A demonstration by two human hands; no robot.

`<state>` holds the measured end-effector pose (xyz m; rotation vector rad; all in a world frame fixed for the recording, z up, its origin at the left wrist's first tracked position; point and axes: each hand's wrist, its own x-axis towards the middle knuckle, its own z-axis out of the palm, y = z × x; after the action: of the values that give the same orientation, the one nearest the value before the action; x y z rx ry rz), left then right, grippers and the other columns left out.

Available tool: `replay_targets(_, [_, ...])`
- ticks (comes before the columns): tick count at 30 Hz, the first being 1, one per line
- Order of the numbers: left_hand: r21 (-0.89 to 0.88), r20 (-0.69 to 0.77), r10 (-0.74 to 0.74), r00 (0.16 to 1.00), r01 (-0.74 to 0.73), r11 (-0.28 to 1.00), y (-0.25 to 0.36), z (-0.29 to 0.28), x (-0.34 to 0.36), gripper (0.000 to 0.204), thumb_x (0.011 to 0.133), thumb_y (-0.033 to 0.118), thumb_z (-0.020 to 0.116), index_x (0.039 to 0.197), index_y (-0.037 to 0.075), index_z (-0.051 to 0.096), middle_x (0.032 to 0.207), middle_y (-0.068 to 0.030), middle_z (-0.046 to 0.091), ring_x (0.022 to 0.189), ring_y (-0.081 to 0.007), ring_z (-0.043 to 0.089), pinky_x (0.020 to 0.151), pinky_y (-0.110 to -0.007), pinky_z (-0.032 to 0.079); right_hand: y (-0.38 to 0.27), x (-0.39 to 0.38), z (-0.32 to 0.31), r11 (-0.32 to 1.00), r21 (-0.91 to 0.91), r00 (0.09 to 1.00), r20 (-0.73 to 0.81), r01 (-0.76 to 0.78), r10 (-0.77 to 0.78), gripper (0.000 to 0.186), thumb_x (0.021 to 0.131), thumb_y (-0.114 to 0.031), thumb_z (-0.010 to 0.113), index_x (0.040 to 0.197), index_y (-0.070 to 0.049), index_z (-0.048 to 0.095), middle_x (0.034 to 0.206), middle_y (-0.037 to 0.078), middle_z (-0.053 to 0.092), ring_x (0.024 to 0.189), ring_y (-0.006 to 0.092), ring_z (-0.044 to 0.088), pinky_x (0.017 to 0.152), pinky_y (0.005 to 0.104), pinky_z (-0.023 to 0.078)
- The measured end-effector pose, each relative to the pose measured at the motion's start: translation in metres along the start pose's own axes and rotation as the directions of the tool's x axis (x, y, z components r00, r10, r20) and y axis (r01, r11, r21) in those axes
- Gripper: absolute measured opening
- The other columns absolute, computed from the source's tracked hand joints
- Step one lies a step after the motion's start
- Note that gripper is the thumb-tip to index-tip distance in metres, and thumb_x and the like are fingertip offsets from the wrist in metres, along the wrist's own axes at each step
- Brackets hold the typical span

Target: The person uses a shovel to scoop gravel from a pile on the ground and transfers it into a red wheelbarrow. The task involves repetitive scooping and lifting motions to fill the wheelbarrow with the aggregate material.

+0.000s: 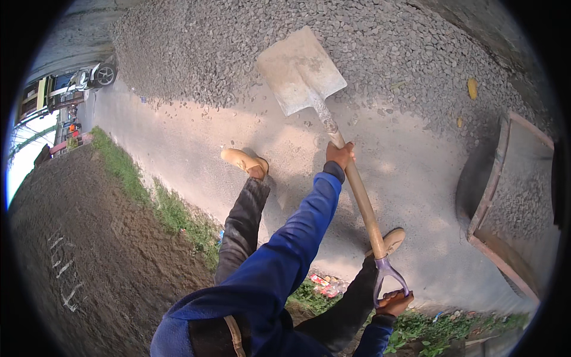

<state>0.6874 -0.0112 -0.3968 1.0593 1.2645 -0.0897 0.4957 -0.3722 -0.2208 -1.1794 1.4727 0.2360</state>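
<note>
A square-bladed shovel stretches from the middle top toward the lower right, its dusty metal blade (297, 68) lying at the edge of a grey gravel pile (178, 47) with no load visible on it. My left hand (340, 154) is closed round the upper wooden shaft (363, 205), below the metal socket. My right hand (395, 303) grips the purple D-shaped handle (383, 268) at the other end. My shoes (241, 159) stand apart on the pavement on either side of the shaft.
A rusty-rimmed barrow or container (488, 208) holding some gravel stands at the right. Grass (113, 154) and litter (324, 285) edge the pavement (148, 119) beside a dark dirt strip (95, 238). A parked two-wheeler (95, 77) is at the far left. A wall borders the gravel.
</note>
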Motion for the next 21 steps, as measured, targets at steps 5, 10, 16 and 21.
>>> replay_targets(5, [-0.312, -0.077, -0.263, 0.962, 0.227, 0.922, -0.133, -0.104, 0.026, 0.023, 0.079, 0.008, 0.061, 0.093, 0.002, 0.043, 0.074, -0.0081, 0.053, 0.057, -0.0157, 0.054, 0.048, -0.031, 0.049, 0.036, 0.022, -0.008, 0.942, -0.303, 0.957, -0.203, 0.142, -0.21, 0.03, 0.084, -0.042, 0.043, 0.088, -0.013, 0.048, 0.056, 0.001, 0.043, 0.042, 0.0113, 0.04, 0.036, 0.0289, 0.034])
replay_targets(10, [-0.425, 0.038, -0.41, 0.911, 0.386, 0.819, -0.121, -0.161, 0.068, 0.025, 0.08, 0.006, 0.057, 0.099, 0.003, 0.041, 0.075, -0.0077, 0.051, 0.058, -0.016, 0.053, 0.051, -0.033, 0.049, 0.051, 0.028, -0.021, 0.553, -0.76, 0.77, -0.112, 0.341, -0.629, 0.028, 0.082, -0.03, 0.051, 0.101, -0.01, 0.049, 0.075, 0.007, 0.05, 0.048, 0.0153, 0.048, 0.04, 0.0309, 0.038])
replay_targets(16, [-0.363, -0.158, -0.278, 0.948, 0.206, 0.909, 0.081, -0.341, 0.32, 0.02, 0.078, 0.003, 0.053, 0.094, 0.0, 0.042, 0.067, -0.0086, 0.049, 0.052, -0.0166, 0.051, 0.045, -0.033, 0.047, 0.238, -0.032, 0.341, 0.871, -0.457, 0.95, -0.147, 0.181, -0.275, 0.035, 0.081, -0.047, 0.046, 0.068, -0.015, 0.043, 0.05, -0.002, 0.035, 0.039, 0.0124, 0.036, 0.035, 0.0269, 0.026])
replay_targets(21, [-0.074, -0.304, 0.019, 0.952, -0.043, 0.996, 0.21, -0.504, 0.447, 0.011, 0.072, 0.003, 0.056, 0.072, -0.005, 0.048, 0.059, -0.009, 0.05, 0.043, -0.0177, 0.049, 0.039, -0.031, 0.045, 0.405, -0.137, 0.529, 0.935, -0.117, 0.94, -0.107, -0.336, 0.324, 0.039, 0.079, -0.051, 0.044, 0.061, -0.017, 0.037, 0.046, -0.004, 0.027, 0.038, 0.0118, 0.026, 0.036, 0.0263, 0.024])
